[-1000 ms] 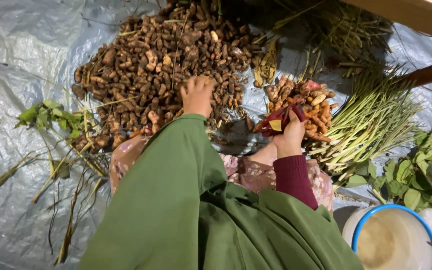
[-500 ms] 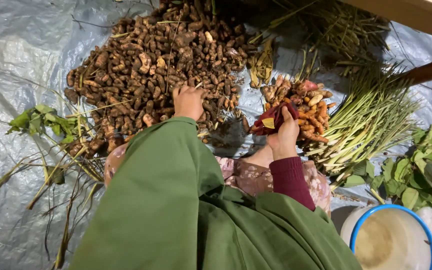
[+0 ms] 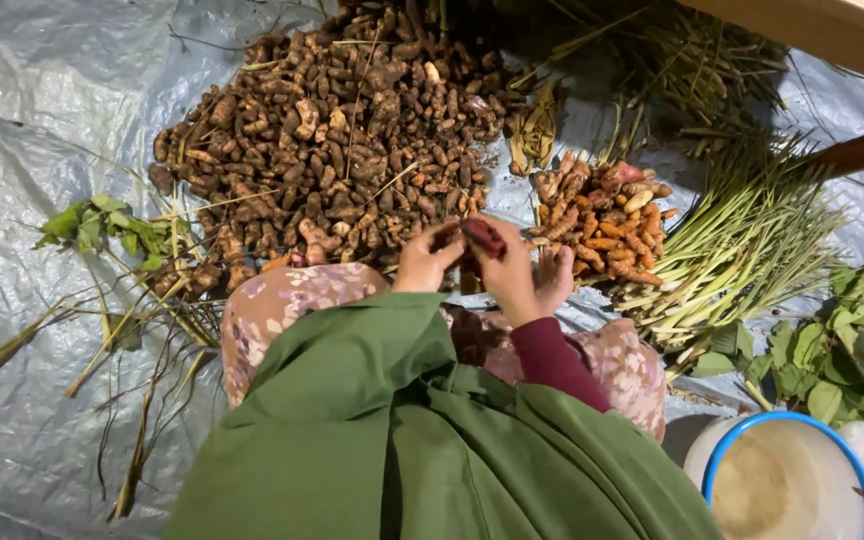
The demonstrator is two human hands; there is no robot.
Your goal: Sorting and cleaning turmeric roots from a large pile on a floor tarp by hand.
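I sit on a grey plastic sheet (image 3: pixel 42 90) facing a large pile of brown roots (image 3: pixel 332 140). My left hand (image 3: pixel 424 262) and my right hand (image 3: pixel 514 278) meet just in front of the pile, above my knees. The left fingers pinch a small brown root (image 3: pixel 447 237). A short dark red object (image 3: pixel 485 238), apparently a small tool, is gripped in my right hand, touching the root. A smaller heap of orange and pale roots (image 3: pixel 602 220) lies just right of my hands. Green sleeves and floral cloth cover my arms and lap.
A bundle of green stalks (image 3: pixel 742 250) lies to the right, with leafy greens (image 3: pixel 842 340) beyond it. A white bowl with a blue rim (image 3: pixel 782 480) stands at the lower right. Loose stems and leaves (image 3: pixel 112 260) are scattered at the left. My bare foot (image 3: pixel 555 275) rests by the orange heap.
My left hand has drawn back from the brown pile with a root and joined the right hand. The right hand shifted slightly left and lower with its red object.
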